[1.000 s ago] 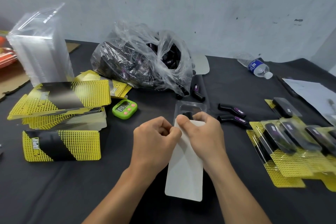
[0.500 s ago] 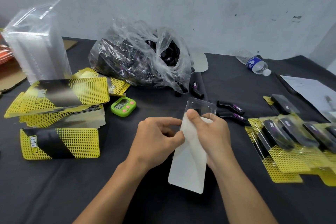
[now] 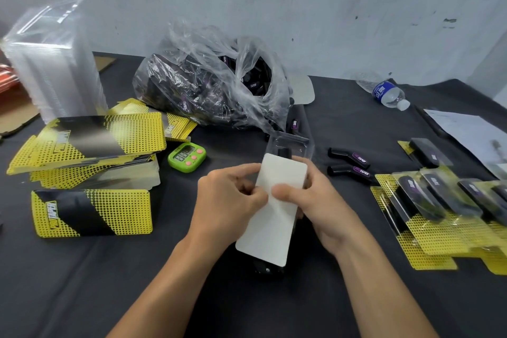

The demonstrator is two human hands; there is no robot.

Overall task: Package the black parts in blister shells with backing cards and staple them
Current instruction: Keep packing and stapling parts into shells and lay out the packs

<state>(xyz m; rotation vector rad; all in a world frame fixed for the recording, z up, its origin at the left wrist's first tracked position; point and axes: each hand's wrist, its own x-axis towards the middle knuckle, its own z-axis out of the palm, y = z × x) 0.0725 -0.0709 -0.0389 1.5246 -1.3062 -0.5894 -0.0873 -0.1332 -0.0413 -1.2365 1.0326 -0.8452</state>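
The fingers of the left hand are curled in, thumb and forefinger pinching the left edge of a backing card that shows its plain white back. The right hand grips the same card from the other side. Its thumb lies flat on the white face, just beside the left thumb tip, while its other fingers curl round the right edge and under it. The card is held tilted above the bench, its far end against a clear blister shell that juts out beyond the fingers. A black part shows dark inside the shell. Whether the card sits within the shell's edges I cannot tell.

Just right of the shell lie two loose black parts, each with a purple label reading "TAPER". Behind the shell a crumpled clear plastic bag holds many more, with "TAPER" legible on a few.

Left of the hands sits a green timer with pink buttons; its digits are too blurred to read. Further left are stacked yellow-and-black cards, and before them a single card printed "TAPER" sideways. Behind these rises a tall stack of clear shells.

On the right, finished packs overlap one another — their labels are blurred. Near the far edge lies a water bottle with a blue label, its writing too small to read, and beside it a white paper sheet.
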